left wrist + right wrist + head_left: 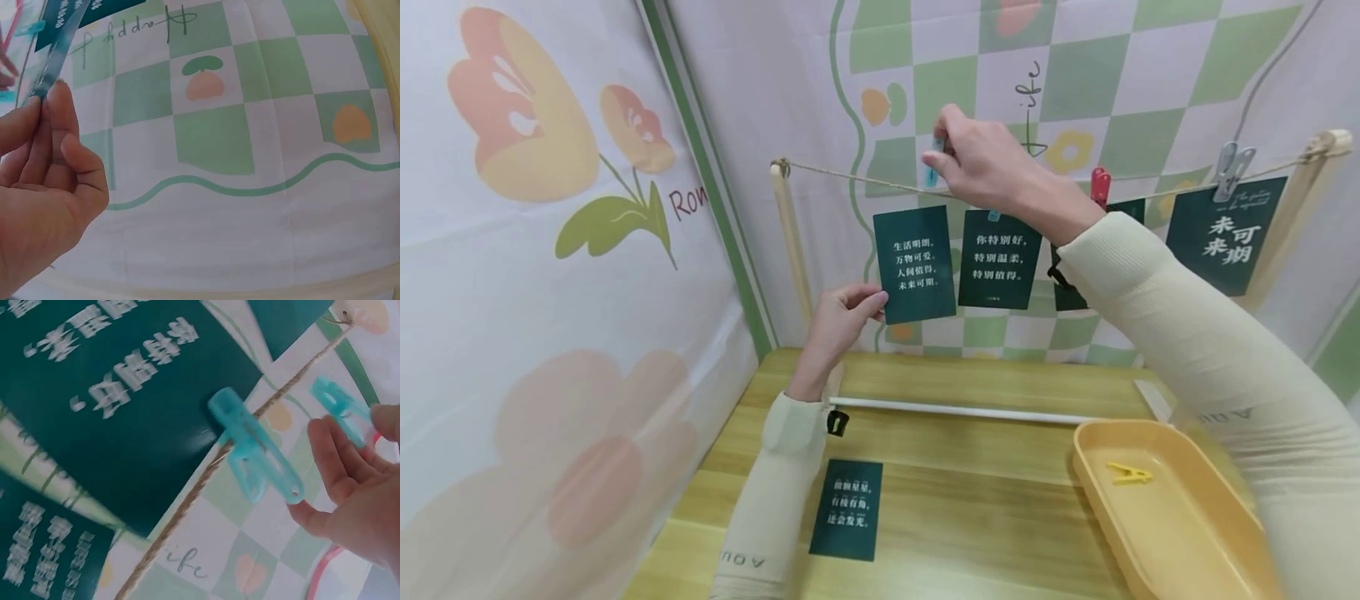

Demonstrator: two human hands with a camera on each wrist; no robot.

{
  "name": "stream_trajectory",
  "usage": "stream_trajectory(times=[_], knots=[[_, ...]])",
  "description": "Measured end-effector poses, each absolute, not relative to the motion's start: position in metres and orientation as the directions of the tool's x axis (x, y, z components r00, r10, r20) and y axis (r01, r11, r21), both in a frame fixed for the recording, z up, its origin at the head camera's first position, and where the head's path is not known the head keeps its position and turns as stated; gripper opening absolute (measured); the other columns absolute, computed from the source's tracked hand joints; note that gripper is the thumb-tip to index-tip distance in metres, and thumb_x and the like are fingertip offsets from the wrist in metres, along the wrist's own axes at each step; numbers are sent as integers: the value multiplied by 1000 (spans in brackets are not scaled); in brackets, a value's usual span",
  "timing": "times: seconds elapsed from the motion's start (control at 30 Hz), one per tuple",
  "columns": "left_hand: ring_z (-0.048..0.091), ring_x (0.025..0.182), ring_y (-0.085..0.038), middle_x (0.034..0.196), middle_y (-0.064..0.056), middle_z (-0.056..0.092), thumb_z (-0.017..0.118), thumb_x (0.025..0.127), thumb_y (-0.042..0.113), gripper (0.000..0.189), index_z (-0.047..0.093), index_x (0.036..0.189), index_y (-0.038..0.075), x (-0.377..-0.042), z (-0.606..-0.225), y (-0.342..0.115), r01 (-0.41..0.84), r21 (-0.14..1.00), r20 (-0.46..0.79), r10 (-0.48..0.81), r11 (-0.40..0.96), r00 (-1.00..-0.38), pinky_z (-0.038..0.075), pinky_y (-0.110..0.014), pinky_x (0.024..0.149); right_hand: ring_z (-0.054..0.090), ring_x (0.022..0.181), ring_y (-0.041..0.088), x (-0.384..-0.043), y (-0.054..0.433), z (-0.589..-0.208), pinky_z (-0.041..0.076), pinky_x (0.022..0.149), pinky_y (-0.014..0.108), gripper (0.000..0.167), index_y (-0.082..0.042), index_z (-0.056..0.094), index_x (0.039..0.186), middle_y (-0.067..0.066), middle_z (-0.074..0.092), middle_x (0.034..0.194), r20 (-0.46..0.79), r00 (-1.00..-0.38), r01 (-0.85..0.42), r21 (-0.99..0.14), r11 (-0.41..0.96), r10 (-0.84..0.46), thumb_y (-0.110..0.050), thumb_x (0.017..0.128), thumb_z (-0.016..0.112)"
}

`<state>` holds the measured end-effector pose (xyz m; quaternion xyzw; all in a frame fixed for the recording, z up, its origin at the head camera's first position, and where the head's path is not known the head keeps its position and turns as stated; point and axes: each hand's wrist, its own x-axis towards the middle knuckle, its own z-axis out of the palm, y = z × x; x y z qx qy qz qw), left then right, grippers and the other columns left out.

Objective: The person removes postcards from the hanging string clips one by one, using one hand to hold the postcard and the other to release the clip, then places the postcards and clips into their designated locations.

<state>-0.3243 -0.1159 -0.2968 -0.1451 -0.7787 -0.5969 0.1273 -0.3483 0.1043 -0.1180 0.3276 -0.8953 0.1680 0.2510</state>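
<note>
My left hand (837, 327) pinches the lower left edge of a dark green card (916, 292) with white writing. The card hangs upright just below a twine line (842, 174); the left wrist view shows it nearly edge-on (61, 53). Above the line, my right hand (988, 162) holds a light blue clothespin (340, 403) between thumb and fingers, over the card's top edge. Close beside it, another light blue clothespin (253, 447) grips the twine and a second green card (1000, 279).
Farther right, a red clothespin (1100, 185) and a grey clothespin (1231, 171) hold more cards on the line, strung between wooden posts (792, 242). Another green card (847, 510) lies on the wooden table (970, 517). A yellow tray (1187, 533) holds a yellow clothespin (1129, 474).
</note>
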Motion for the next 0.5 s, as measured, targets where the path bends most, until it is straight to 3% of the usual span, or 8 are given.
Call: stream_trajectory(times=[0.13, 0.3, 0.4, 0.5], knots=[[71, 80, -17, 96, -9, 75, 65, 96, 27, 24, 74, 109, 9, -319, -299, -123, 365, 889, 351, 98, 278, -931, 52, -32, 86, 58, 82, 29, -343, 110, -124, 47, 75, 36, 35, 4, 52, 119, 17, 63, 98, 641, -595, -694, -105, 712, -485, -27, 102, 49], [69, 77, -12, 90, -9, 74, 63, 97, 25, 23, 73, 109, 9, -310, -302, -132, 367, 871, 343, 133, 325, -930, 49, -26, 73, 62, 89, 32, -338, 116, -131, 48, 85, 42, 34, 7, 57, 118, 19, 66, 99, 700, -522, -730, -71, 680, -487, -21, 100, 56], [70, 79, -14, 86, -8, 74, 62, 97, 26, 22, 73, 108, 10, -305, -306, -137, 381, 851, 341, 172, 362, -924, 51, -30, 71, 63, 89, 33, -333, 121, -137, 46, 89, 46, 33, 7, 59, 118, 20, 67, 99, 737, -464, -743, -21, 669, -492, -20, 99, 57], [70, 81, -20, 84, -7, 74, 62, 97, 27, 21, 73, 105, 11, -299, -308, -141, 392, 836, 334, 209, 384, -919, 54, -41, 77, 63, 86, 34, -327, 127, -144, 46, 88, 49, 32, 8, 60, 116, 21, 69, 96, 773, -398, -748, 38, 663, -493, -19, 98, 58]])
